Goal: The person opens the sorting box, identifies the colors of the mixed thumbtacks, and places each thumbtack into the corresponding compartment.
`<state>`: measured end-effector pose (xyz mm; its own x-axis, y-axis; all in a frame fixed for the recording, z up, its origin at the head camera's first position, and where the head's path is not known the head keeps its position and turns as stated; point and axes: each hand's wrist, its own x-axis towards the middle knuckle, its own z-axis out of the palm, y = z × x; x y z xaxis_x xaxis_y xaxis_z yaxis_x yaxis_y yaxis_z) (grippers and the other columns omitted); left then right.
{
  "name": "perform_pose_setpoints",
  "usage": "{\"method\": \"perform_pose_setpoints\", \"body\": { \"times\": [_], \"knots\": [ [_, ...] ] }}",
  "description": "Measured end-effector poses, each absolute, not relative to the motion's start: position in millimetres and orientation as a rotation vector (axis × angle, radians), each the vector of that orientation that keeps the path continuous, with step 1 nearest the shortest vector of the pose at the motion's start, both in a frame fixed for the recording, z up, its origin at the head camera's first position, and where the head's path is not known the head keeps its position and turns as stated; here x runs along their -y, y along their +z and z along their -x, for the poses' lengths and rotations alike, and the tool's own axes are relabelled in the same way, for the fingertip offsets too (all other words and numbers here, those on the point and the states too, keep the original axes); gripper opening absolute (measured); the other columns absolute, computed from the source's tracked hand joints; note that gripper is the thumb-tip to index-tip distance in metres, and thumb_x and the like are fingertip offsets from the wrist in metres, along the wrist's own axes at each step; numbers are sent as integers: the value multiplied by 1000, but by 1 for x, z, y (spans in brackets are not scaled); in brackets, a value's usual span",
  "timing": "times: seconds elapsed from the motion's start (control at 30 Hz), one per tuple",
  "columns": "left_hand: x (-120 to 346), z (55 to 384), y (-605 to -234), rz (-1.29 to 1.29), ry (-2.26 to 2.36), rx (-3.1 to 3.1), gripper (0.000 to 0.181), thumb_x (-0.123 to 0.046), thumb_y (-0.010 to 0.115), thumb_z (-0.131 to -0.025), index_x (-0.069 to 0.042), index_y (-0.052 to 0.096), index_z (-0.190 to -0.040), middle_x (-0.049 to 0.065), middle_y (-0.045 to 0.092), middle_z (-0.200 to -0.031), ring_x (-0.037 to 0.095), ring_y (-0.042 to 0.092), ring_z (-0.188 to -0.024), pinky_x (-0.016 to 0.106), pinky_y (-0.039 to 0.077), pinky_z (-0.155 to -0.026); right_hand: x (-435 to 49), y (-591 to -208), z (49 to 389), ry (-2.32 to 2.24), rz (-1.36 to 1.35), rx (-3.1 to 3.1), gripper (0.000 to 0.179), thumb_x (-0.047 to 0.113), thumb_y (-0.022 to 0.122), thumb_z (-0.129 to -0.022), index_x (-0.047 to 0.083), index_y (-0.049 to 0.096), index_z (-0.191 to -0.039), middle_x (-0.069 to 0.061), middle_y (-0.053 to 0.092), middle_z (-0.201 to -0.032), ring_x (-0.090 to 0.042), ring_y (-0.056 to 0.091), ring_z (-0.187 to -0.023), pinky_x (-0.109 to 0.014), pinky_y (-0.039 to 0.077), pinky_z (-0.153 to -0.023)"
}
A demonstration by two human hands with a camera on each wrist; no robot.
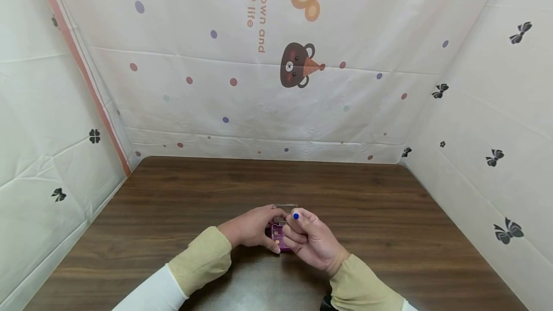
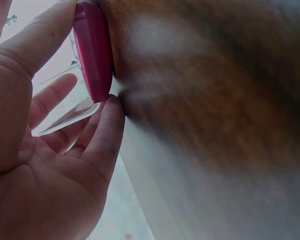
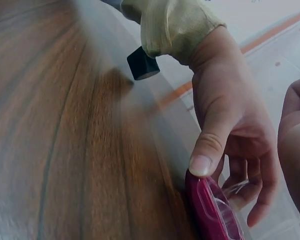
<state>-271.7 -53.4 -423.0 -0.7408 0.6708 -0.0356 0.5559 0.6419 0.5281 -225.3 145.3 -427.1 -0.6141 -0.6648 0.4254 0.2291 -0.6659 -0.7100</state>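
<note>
A small magenta case (image 1: pixel 276 243) with a raised clear lid (image 1: pixel 286 205) lies on the table in front of the person. My left hand (image 1: pixel 249 227) grips it from the left, thumb on the near edge and fingers at the far side. In the left wrist view, the case (image 2: pixel 94 55) stands between thumb and fingers, with the clear lid tilted back over the fingers. Small round pieces show inside the case. Just above it, my right hand (image 1: pixel 317 244) pinches a small blue round piece (image 1: pixel 295 216) between thumb and forefinger, the other fingers curled in.
A brown wood-grain table (image 1: pixel 194 186) spreads around the hands. Printed white cloth (image 1: pixel 242 95) hangs behind it and on both sides. Both wrists wear beige cuffs (image 1: pixel 203 253), and a dark block-like device (image 3: pixel 142 64) sits under the left one.
</note>
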Motion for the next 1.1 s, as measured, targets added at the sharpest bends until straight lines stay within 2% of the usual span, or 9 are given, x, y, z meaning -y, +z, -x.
{"method": "perform_pose_setpoints", "body": {
  "times": [0.17, 0.4, 0.73, 0.93, 1.1],
  "knots": [
    [54, 272, -424, -1014, 753, -2630, 72, -37, 94, -73, -21, 61, -134, -4, 60, -112, 11, 57, -105, 34, 49, -100, -142, -426, 225, -2258, 993, -770, 30, 21, 37, -112, 20, 59, -92, 5, 22, -71, -10, 16, -60, -22, 15, -57],
    [54, 274, -425, -1001, 758, -2631, 72, -36, 95, -72, -23, 61, -133, -5, 60, -111, 9, 57, -101, 31, 49, -97, -136, -424, 225, -2240, 1000, -730, 34, 27, 41, -111, 19, 45, -78, 6, 22, -71, -9, 16, -60, -22, 15, -57],
    [54, 274, -426, -1035, 776, -2620, 68, -35, 95, -71, -22, 62, -130, -6, 58, -107, 8, 55, -96, 29, 49, -92, -132, -420, 222, -2245, 972, -674, 32, 31, 43, -110, 21, 52, -80, 7, 22, -71, -8, 17, -60, -23, 15, -58],
    [54, 275, -427, -1093, 799, -2619, 65, -33, 96, -70, -21, 64, -125, -7, 57, -104, 7, 54, -93, 26, 48, -89, -129, -420, 221, -2239, 998, -621, 27, 33, 48, -108, 24, 66, -91, 7, 22, -71, -8, 17, -60, -22, 15, -58],
    [54, 276, -427, -1094, 808, -2613, 61, -32, 96, -70, -21, 64, -120, -7, 56, -101, 7, 53, -91, 26, 48, -86, -128, -418, 221, -2250, 1026, -600, 25, 35, 49, -107, 26, 69, -96, 7, 22, -71, -8, 17, -61, -22, 15, -58]
  ]
}}
